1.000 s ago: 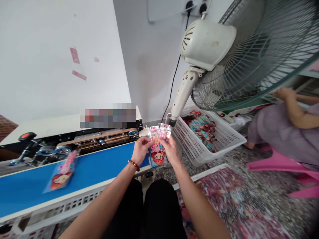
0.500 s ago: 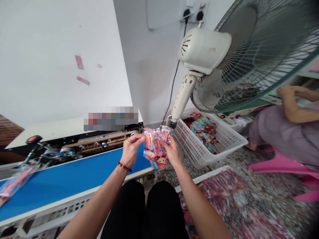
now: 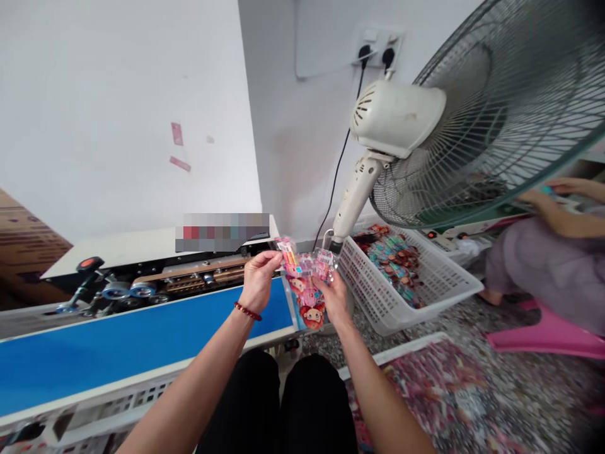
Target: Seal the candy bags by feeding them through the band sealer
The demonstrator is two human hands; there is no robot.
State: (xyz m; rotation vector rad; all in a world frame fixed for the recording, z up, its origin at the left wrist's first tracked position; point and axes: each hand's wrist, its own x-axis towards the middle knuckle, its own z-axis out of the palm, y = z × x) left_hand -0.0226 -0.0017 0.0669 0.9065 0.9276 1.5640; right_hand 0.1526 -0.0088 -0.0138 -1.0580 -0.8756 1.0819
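My left hand point(image 3: 259, 280), a red beaded bracelet at its wrist, pinches one small pink plastic packet point(image 3: 289, 257) by its edge. Several pink packets point(image 3: 309, 299) printed with cartoon girls' faces are fanned out in my right hand point(image 3: 333, 294), its thumb lying across them. The single packet is tilted away from the others at the top, though I cannot tell whether they still touch. Both hands are just past the right end of a blue conveyor belt point(image 3: 189, 340), above my knees.
Rollers point(image 3: 127, 290) line the belt's far side. A floor fan point(image 3: 401, 116) stands ahead on the right. Beside it is a white basket point(image 3: 378, 309) of packets; a second tray point(image 3: 420, 347) of pink packets lies nearer. Another person point(image 3: 543, 252) sits by a pink stool point(image 3: 543, 328).
My left hand has drawn one packet up and away from the bunch. The view has shifted left and up, and the wrapped packet on the belt's left end is out of sight.
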